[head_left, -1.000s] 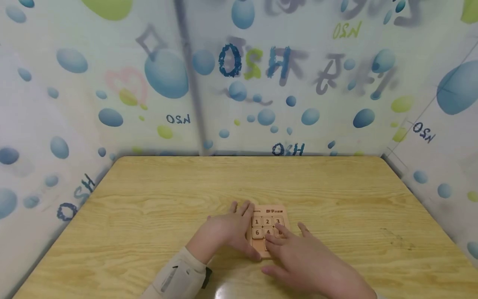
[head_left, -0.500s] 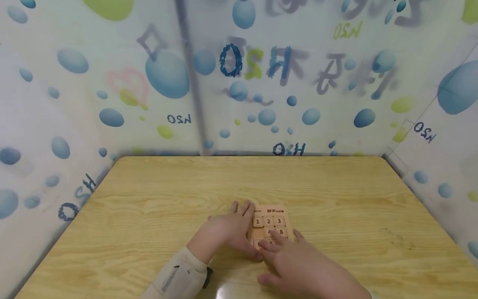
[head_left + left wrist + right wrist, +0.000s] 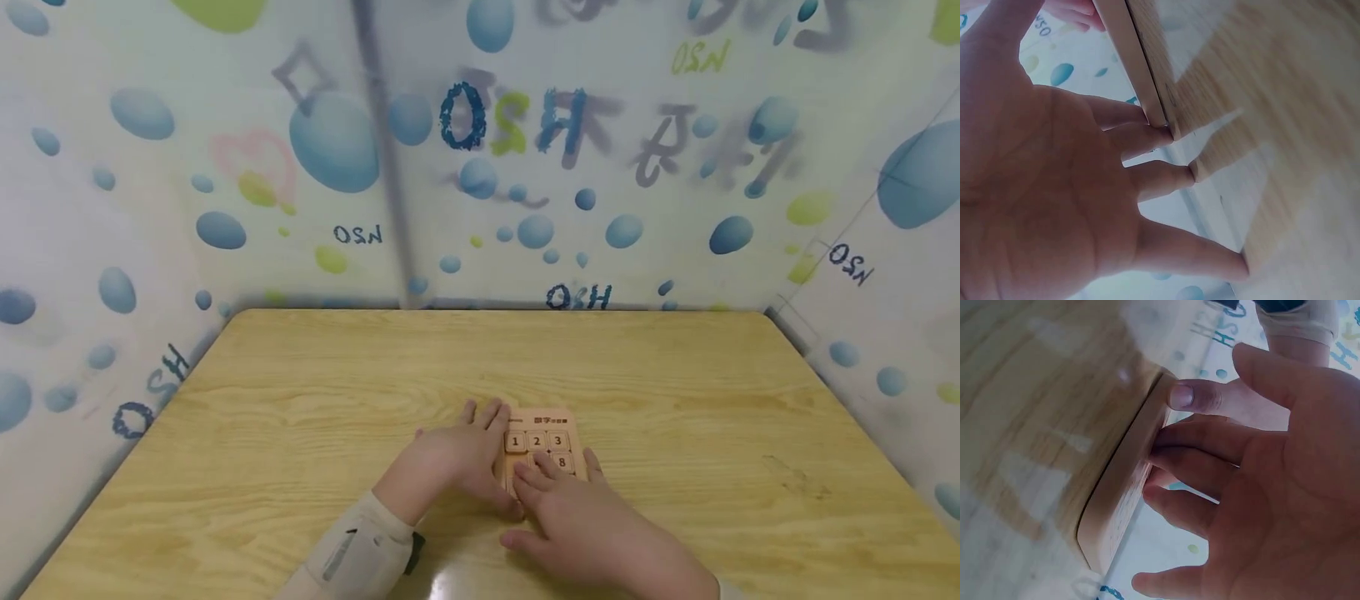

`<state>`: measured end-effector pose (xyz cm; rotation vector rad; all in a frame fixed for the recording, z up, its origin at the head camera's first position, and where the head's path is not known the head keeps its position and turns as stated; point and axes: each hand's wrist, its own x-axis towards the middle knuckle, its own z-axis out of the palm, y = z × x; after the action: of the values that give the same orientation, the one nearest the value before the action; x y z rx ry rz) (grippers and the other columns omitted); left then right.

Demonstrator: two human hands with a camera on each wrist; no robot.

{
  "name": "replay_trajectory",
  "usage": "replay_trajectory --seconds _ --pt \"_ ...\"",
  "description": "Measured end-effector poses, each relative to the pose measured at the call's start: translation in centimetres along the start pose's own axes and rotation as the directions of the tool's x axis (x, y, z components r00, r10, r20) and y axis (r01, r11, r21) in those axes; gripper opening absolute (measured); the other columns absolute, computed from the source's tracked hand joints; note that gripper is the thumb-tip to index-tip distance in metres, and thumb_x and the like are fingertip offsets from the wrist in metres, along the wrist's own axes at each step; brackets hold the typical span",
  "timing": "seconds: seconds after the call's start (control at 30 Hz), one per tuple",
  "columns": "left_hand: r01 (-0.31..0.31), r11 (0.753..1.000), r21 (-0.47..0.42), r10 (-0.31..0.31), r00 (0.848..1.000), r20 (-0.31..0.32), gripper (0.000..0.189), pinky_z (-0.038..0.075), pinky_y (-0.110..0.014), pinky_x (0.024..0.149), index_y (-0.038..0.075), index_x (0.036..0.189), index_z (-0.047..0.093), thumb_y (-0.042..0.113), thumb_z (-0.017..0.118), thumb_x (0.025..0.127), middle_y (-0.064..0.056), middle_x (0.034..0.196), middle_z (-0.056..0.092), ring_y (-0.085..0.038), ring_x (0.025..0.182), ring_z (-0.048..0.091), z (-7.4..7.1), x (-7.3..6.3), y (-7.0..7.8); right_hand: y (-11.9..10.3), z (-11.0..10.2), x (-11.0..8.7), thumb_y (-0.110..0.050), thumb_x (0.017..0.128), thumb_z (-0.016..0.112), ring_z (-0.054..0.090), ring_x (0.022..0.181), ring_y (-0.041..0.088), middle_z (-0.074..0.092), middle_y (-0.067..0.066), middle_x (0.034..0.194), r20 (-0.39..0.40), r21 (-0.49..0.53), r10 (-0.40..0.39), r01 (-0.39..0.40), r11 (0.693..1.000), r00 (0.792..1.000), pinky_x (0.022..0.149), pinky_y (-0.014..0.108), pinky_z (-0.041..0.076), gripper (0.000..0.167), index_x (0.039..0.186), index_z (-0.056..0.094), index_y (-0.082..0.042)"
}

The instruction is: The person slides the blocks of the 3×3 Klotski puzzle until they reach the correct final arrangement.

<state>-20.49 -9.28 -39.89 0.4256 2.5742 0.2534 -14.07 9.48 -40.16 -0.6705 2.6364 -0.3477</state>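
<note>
A wooden number sliding puzzle (image 3: 553, 418) lies flat on the table, its tiles 1, 2, 3 and 8 readable in the head view. My left hand (image 3: 461, 462) rests along its left edge, thumb at the near corner and fingers spread toward the far one. In the left wrist view those fingertips (image 3: 1185, 175) touch the tabletop and the puzzle's side. My right hand (image 3: 581, 525) lies over the lower tiles with extended fingers. The right wrist view shows its fingertips (image 3: 1157, 440) on the puzzle's face. The lower rows are mostly hidden beneath this hand.
The light wood-grain table (image 3: 360, 358) reaches back to a wall (image 3: 480, 225) printed with blue and green drops and lettering. Side walls stand close at left and right. A pale cuff (image 3: 363, 546) with a strap covers the left wrist.
Tile 6 slid down from the middle row to the bottom left, leaving a gap under tile 1. The right hand then shifted left and slightly up over the tiles. My left hand stayed put.
</note>
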Motion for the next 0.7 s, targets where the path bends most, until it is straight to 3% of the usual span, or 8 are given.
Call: replay_trajectory --seconds 0.27,0.53,0.7 --pt "-0.016 1.0 0.006 0.016 1.0 -0.001 0.137 0.025 -0.091 0.112 0.019 0.173 0.016 0.073 0.089 0.069 -0.001 0.182 0.01 -0.034 0.169 0.01 -0.32 -0.3 0.0 -0.04 -0.25 -0.41 -0.069 0.101 0.056 0.03 0.164 0.034 0.043 0.013 0.169 -0.018 -0.062 0.096 -0.097 0.993 0.995 0.127 0.08 0.008 0.084 0.154 0.055 -0.004" --pt "0.002 1.0 0.003 -0.002 1.0 -0.008 0.138 0.025 -0.09 0.113 0.021 0.173 0.015 0.071 0.089 0.068 0.001 0.182 0.01 -0.032 0.169 0.01 -0.44 -0.36 0.03 -0.68 0.09 -0.01 -0.066 0.101 0.058 0.031 0.163 0.035 0.043 0.01 0.17 -0.042 0.056 0.028 -0.025 0.998 0.999 0.125 0.083 0.01 0.08 0.156 0.054 -0.007" --pt "-0.003 1.0 -0.013 0.003 1.0 -0.004 0.138 0.024 -0.092 0.112 0.019 0.173 0.015 0.072 0.089 0.069 0.0 0.182 0.01 -0.033 0.169 0.009 -0.17 -0.24 -0.04 -0.04 0.3 -0.64 -0.069 0.098 0.06 0.032 0.163 0.033 0.047 0.005 0.168 -0.004 -0.037 0.055 -0.055 0.998 0.998 0.125 0.082 0.013 0.082 0.155 0.055 -0.01"
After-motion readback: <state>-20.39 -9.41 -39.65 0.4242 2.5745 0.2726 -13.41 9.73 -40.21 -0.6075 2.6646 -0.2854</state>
